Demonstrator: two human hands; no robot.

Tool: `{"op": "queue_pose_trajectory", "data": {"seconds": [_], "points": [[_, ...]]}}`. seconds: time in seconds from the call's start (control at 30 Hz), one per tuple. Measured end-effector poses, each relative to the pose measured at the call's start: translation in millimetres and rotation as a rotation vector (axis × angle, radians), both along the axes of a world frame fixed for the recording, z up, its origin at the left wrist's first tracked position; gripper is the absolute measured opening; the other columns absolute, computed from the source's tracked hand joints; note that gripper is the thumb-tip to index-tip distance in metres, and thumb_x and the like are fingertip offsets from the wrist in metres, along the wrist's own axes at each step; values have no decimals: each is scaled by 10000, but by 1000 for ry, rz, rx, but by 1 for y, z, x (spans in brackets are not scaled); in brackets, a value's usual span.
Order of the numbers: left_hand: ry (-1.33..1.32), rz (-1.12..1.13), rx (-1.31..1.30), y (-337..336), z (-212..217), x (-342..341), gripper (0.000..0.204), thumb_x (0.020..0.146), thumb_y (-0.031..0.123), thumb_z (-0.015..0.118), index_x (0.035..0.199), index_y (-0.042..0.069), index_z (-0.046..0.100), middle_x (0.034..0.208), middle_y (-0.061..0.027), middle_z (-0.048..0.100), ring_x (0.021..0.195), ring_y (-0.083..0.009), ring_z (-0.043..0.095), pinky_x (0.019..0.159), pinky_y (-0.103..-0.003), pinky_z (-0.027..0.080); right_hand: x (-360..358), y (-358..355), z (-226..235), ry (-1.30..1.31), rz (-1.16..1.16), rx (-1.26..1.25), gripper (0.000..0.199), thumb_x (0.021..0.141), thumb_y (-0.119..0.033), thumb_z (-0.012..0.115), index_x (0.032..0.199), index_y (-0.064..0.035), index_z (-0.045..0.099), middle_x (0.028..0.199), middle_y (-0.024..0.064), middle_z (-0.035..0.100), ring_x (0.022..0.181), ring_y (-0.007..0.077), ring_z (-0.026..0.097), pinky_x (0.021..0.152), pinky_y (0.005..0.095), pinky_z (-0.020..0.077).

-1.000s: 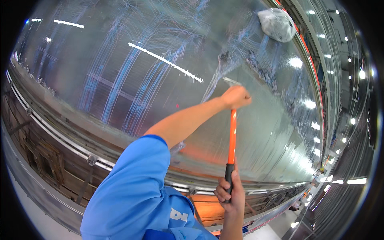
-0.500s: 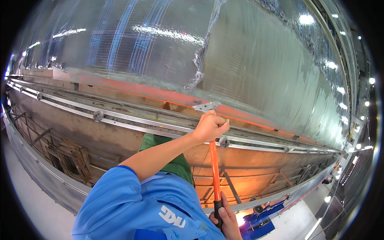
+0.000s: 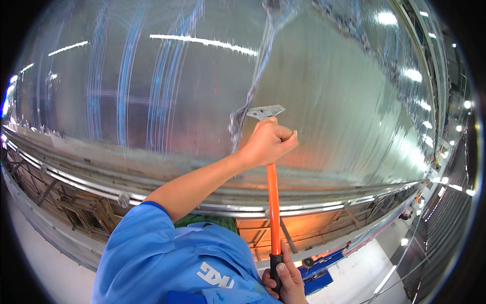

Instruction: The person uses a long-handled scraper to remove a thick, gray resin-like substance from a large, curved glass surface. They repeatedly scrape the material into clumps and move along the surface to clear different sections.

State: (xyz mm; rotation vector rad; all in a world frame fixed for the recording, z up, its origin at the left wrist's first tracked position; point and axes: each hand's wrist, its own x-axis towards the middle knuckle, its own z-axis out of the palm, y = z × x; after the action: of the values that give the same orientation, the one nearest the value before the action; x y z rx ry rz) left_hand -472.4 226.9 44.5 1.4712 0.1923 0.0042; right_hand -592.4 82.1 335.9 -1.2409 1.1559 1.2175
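Note:
A long-handled scraper (image 3: 273,207) with an orange shaft and a wide metal blade (image 3: 266,111) reaches up from my body over a large glossy grey surface (image 3: 202,86). My left hand (image 3: 269,142) is closed round the shaft just below the blade. Lower down, my right hand (image 3: 284,276) wraps the black grip (image 3: 276,268) at the handle's end. The blade lies at the right side of a crumpled ridge of film or residue (image 3: 248,96). Whether it touches the surface, I cannot tell. Right of the ridge, the surface looks duller and greenish; to its left run blue streaks.
Metal rails (image 3: 324,206) run along the surface's near edge, close to my body. Below them are a metal framework and an orange-lit panel (image 3: 314,228). A blue piece of equipment (image 3: 319,283) stands on the pale floor at lower right. Another ragged ridge (image 3: 354,38) lies at upper right.
The scraper's blade and my left hand have moved up and farther over the surface, alongside the ridge. My view has shifted, so the rails sit lower. Both hands keep their hold.

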Motion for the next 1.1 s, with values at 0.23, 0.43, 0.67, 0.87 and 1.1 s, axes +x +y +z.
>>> {"op": "queue_pose_trajectory", "data": {"seconds": [0.23, 0.43, 0.67, 0.87, 1.1], "points": [[52, -11, -39, 90, -17, 179, 463, 916, 222, 639, 602, -25, 406, 517, -111, 350, 507, -170, 310, 492, -384, 351, 148, 86, -34, -174, -24, 197, 717, 1096, -398, 493, 1677, -269, 93, 699, 23, 420, 440, 98, 362, 418, 237, 325], [-58, 49, 52, 133, -21, 267, 460, 949, 243, 634, 645, -37, 431, 549, -102, 321, 529, -149, 299, 514, -399, 347, 207, 95, -66, -335, 9, 237, 657, 1103, -410, 481, 1664, -329, 149, 704, 2, 431, 443, 78, 364, 430, 246, 344], [-120, -43, 197, 34, -21, 130, 446, 944, 286, 639, 636, -14, 519, 559, -172, 468, 511, -305, 378, 588, -427, 421, 60, 5, -71, -312, -111, 257, 650, 1107, -390, 480, 1664, -355, 147, 711, 1, 443, 451, 86, 388, 444, 254, 364], [-54, -87, 184, -62, -18, -55, 456, 972, 247, 620, 588, 24, 518, 534, -127, 469, 546, -295, 343, 693, -377, 422, -97, -92, -39, -136, -103, 174, 654, 1113, -363, 471, 1666, -359, 123, 723, 32, 439, 468, 108, 409, 465, 262, 397], [-54, 99, 59, -91, -3, -189, 432, 951, 124, 657, 574, 41, 462, 508, -81, 427, 537, -245, 272, 712, -363, 398, -211, -119, -22, -226, 68, 8, 628, 1092, -320, 545, 1652, -206, 284, 743, -19, 451, 668, 84, 446, 619, 216, 375]]}}
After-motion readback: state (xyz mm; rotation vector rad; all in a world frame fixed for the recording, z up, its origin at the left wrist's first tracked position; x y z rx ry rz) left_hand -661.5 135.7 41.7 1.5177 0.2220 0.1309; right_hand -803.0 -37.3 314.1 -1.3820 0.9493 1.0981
